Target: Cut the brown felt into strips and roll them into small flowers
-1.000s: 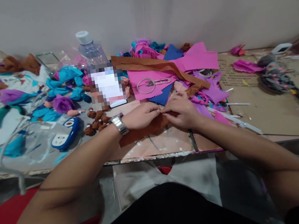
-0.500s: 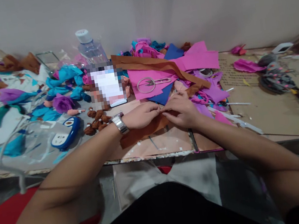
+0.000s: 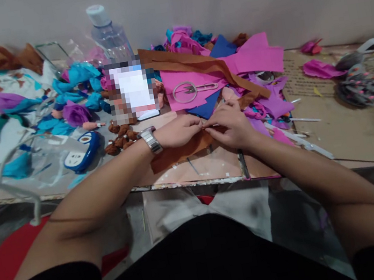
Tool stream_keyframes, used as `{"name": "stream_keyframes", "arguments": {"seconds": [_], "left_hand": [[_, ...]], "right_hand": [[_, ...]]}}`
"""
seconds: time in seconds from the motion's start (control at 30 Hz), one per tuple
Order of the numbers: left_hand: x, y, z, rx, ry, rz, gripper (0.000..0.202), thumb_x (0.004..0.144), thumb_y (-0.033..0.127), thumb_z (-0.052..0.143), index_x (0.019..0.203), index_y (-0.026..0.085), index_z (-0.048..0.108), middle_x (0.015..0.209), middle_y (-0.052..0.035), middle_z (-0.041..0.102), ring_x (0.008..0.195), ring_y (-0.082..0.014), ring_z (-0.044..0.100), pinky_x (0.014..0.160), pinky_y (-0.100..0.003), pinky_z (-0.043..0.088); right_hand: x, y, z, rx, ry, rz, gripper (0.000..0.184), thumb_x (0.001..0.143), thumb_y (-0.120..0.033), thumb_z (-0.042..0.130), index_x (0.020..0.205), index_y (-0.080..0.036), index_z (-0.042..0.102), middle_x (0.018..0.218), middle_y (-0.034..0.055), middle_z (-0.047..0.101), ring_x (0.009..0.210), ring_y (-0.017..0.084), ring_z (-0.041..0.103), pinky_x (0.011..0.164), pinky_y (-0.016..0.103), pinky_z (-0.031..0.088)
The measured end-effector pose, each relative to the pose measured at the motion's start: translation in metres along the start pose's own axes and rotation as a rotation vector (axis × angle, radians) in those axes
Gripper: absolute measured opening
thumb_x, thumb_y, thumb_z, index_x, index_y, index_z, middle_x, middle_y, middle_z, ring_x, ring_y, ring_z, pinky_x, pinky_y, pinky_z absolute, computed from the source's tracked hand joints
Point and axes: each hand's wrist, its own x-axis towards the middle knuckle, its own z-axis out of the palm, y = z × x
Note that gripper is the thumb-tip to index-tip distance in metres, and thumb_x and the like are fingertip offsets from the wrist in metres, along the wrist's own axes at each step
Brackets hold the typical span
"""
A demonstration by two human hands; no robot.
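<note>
My left hand, with a metal watch at the wrist, is closed in a pinch at the top edge of a brown crepe paper strip. Against its fingertips, my right hand also pinches the strip, thumb and forefinger together. What lies right between the fingertips is too small to make out. Beyond the hands, small thread snips with a ring handle rest on pink crepe paper. A longer brown strip lies across that paper. Brown wrapped balls sit left of my left wrist.
A capped clear bottle stands near the wall, behind a blurred phone. A blue-and-white power socket and blue paper pieces lie left. White sticks and a dark speckled bundle are on the right.
The view has tilted slightly down, so the table appears higher in the picture. Both hands stay together at the brown strip, with only slight finger movement.
</note>
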Motion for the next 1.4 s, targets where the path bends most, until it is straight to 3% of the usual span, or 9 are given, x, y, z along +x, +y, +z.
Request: {"name": "stream_keyframes", "arguments": {"seconds": [0.3, 0.47, 0.67, 1.0, 1.4], "left_hand": [[0.002, -0.002, 0.002, -0.061, 0.029, -0.047, 0.03, 0.096, 0.034, 0.044, 0.082, 0.015, 0.063, 0.08, -0.0012, 0.062, 0.076, -0.0149, 0.051, 0.074, -0.027, 0.041], [0.002, -0.001, 0.001, -0.1, 0.017, -0.051, 0.03, 0.096, 0.034, 0.045, 0.088, 0.015, 0.067, 0.086, -0.0016, 0.067, 0.08, -0.0147, 0.054, 0.078, -0.027, 0.043], [0.002, -0.002, 0.001, -0.095, 0.029, -0.063, 0.028, 0.095, 0.036, 0.047, 0.08, 0.017, 0.06, 0.075, -0.0001, 0.057, 0.071, -0.0137, 0.047, 0.071, -0.028, 0.039], [0.004, -0.007, 0.006, -0.157, 0.04, -0.059, 0.041, 0.096, 0.041, 0.043, 0.098, 0.015, 0.074, 0.102, -0.0056, 0.071, 0.097, -0.0195, 0.06, 0.099, -0.032, 0.047], [0.005, -0.01, 0.004, -0.134, -0.003, -0.045, 0.036, 0.095, 0.046, 0.046, 0.081, 0.018, 0.065, 0.084, -0.0033, 0.06, 0.081, -0.0172, 0.05, 0.076, -0.028, 0.044]], "right_hand": [[0.001, 0.0, 0.002, -0.017, 0.012, -0.001, 0.011, 0.099, -0.032, 0.067, 0.099, -0.028, 0.078, 0.092, 0.0008, 0.083, 0.093, 0.025, 0.072, 0.102, 0.052, 0.036], [0.0, 0.0, 0.003, 0.009, 0.016, 0.011, 0.014, 0.1, -0.032, 0.065, 0.099, -0.028, 0.078, 0.092, 0.0019, 0.082, 0.094, 0.026, 0.072, 0.1, 0.051, 0.041], [-0.002, 0.004, 0.007, -0.012, -0.004, 0.023, 0.014, 0.1, -0.033, 0.065, 0.101, -0.028, 0.078, 0.096, 0.0026, 0.082, 0.098, 0.027, 0.071, 0.103, 0.053, 0.041], [-0.002, 0.004, 0.006, -0.005, 0.005, 0.021, 0.014, 0.099, -0.033, 0.065, 0.1, -0.029, 0.078, 0.094, 0.0014, 0.082, 0.096, 0.027, 0.071, 0.106, 0.054, 0.041], [-0.003, 0.003, 0.004, 0.0, -0.026, 0.053, 0.016, 0.1, -0.035, 0.064, 0.102, -0.029, 0.078, 0.097, 0.0033, 0.083, 0.096, 0.027, 0.072, 0.103, 0.052, 0.041]]}}
